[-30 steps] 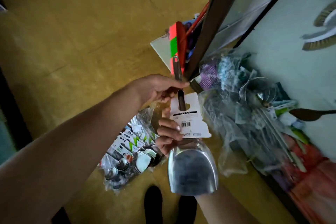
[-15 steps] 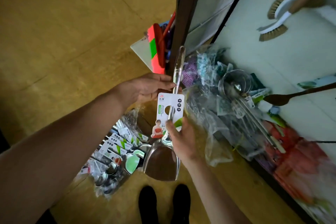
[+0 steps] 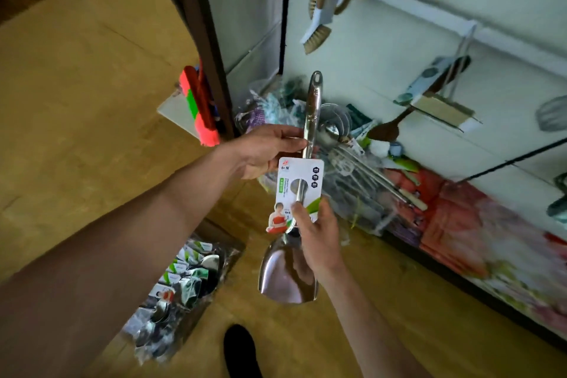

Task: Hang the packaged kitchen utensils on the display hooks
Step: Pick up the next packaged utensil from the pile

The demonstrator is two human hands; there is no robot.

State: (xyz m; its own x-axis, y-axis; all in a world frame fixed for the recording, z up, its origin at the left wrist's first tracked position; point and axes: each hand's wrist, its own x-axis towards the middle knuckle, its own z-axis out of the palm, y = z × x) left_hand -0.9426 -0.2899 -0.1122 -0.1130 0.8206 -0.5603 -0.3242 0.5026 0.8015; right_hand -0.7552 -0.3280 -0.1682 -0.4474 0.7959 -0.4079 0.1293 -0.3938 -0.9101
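Your view dim over floor (image 3: 76,86), brighter on white display wall (image 3: 399,70). Right edge motion-blurred; wide-angle tilts post (image 3: 198,40).

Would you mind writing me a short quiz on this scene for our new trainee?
1. True or false: the steel spatula already hangs on a hook.
2. Which hand grips the handle above the card label: A) left, B) right?
3. Fill in: the bag of packaged utensils lies on the ____.
Key: 1 false; 2 A, the left hand, while the right hand holds lower, at the card; 3 floor.
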